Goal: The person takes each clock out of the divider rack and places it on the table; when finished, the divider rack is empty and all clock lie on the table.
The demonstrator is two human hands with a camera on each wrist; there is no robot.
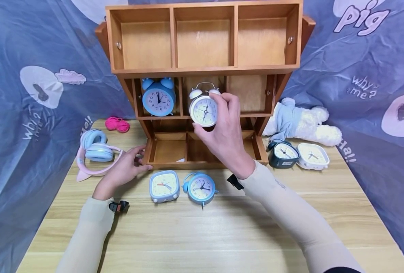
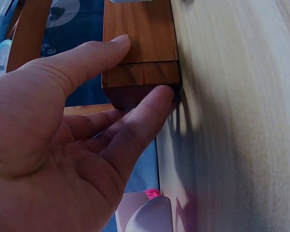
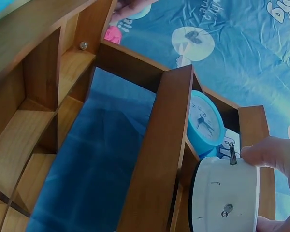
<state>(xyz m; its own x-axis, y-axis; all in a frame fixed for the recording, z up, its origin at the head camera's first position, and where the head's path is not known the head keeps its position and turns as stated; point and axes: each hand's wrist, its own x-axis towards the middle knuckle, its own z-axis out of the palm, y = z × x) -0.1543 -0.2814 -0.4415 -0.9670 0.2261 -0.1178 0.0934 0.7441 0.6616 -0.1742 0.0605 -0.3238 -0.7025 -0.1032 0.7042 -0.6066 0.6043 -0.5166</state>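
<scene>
At the middle row of the wooden shelf point(image 1: 205, 71), a white clock point(image 1: 201, 110) held up
The right hand point(image 1: 228, 131) pinches the white clock between thumb and fingers before the centre compartment point(image 1: 220, 82), near a blue clock point(image 1: 159, 101); the left hand point(image 1: 122, 171) grips the shelf's lower left corner.

Creased blue cloth point(image 1: 10, 113) hung to the left, to the right and behind the table point(image 1: 188, 242), faintly shiny along its folds. White lettering point(image 1: 361, 18) on it read "pig" and "why me?", near a little pink cloud print point(image 1: 70, 76). Light brightened the tabletop's pale, streaky wood grain; soft shadows crossed it.
</scene>
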